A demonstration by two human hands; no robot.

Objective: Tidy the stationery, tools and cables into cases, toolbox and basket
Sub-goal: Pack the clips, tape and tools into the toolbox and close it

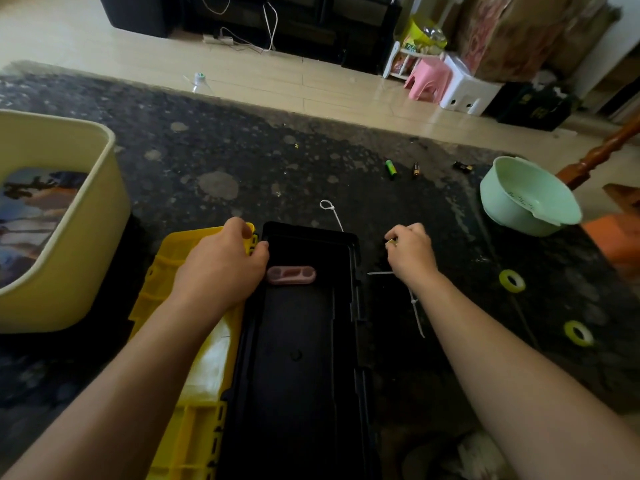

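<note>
Toolbox [298,341]: left hand [221,265] grips yellow lid [166,258]; right hand [410,252] pinches small item [391,241] (blurred).

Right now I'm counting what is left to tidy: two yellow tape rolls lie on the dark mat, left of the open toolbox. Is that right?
Not quite. The head view shows the two yellow tape rolls on the dark mat to the right of the open toolbox, not the left.
</note>
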